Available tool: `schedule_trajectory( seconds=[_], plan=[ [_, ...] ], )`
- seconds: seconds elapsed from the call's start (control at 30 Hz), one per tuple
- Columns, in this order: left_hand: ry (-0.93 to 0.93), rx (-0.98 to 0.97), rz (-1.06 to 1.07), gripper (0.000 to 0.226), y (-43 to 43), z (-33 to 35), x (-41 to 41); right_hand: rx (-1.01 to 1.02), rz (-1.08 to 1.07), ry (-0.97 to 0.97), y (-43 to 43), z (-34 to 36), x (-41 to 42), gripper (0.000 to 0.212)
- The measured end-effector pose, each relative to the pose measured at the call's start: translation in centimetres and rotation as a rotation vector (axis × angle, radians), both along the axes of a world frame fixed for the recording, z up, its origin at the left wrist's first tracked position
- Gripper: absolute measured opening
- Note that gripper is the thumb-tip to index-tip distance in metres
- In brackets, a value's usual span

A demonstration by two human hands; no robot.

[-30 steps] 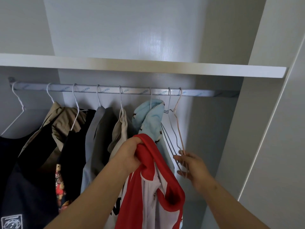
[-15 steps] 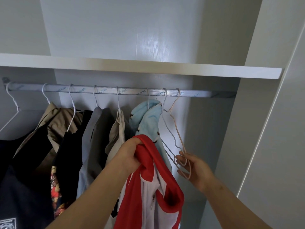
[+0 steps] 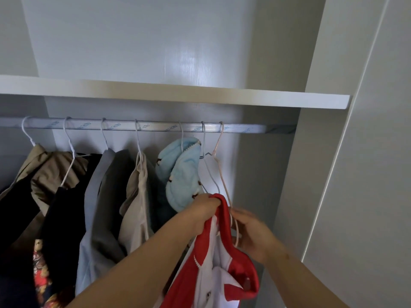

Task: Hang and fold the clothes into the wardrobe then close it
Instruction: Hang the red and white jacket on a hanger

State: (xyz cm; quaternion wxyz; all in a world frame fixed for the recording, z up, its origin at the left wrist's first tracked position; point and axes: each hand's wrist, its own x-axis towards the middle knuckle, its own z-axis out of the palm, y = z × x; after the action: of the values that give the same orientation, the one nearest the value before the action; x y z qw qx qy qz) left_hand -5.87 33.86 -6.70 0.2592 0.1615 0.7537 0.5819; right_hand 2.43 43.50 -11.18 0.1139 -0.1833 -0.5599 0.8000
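Observation:
A red and white garment hangs from my left hand, which grips it at its top edge in front of the wardrobe rail. My right hand, slightly blurred, holds the lower part of a pale pink wire hanger whose hook is still over the rail near its right end. A second bare wire hanger hangs just left of it. The hanger's bottom is partly hidden behind the garment.
Several clothes hang on the rail: a light blue fleece, a beige piece, a grey jacket, a brown coat and dark items at the left. A white shelf runs above. The wardrobe's side panel stands at the right.
My left hand has lifted the red garment up and right, close to the pink hanger. My right hand has kept its hold low on the hanger and moved slightly toward the garment.

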Motion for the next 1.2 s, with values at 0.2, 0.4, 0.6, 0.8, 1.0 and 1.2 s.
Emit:
schedule_trajectory(
  seconds=[0.2,0.4,0.6,0.8,1.0,1.2],
  plan=[
    [-0.237,0.073,0.045,0.02,0.1,0.3,-0.7,0.14,0.018,-0.032,0.6,0.9,0.4,0.018],
    [-0.362,0.07,0.047,0.025,-0.4,0.0,-1.3,0.19,-0.106,-0.066,0.3,0.8,0.4,0.017],
    [-0.403,0.204,0.199,0.038,-0.9,-0.4,-2.1,0.444,-0.421,-0.173,0.5,-0.8,0.2,0.027],
    [-0.369,0.153,0.222,0.039,-4.6,-0.8,-3.6,0.678,-0.636,-0.348,3.6,-1.0,0.2,0.02],
    [-0.352,0.144,0.225,0.027,-5.8,-0.7,-3.7,0.629,-0.835,-0.364,4.6,-1.1,0.8,0.029],
    [-0.337,0.174,0.221,0.037,-4.9,-0.7,-3.0,0.989,-0.677,-0.323,1.4,0.0,0.7,0.044]
  ],
)
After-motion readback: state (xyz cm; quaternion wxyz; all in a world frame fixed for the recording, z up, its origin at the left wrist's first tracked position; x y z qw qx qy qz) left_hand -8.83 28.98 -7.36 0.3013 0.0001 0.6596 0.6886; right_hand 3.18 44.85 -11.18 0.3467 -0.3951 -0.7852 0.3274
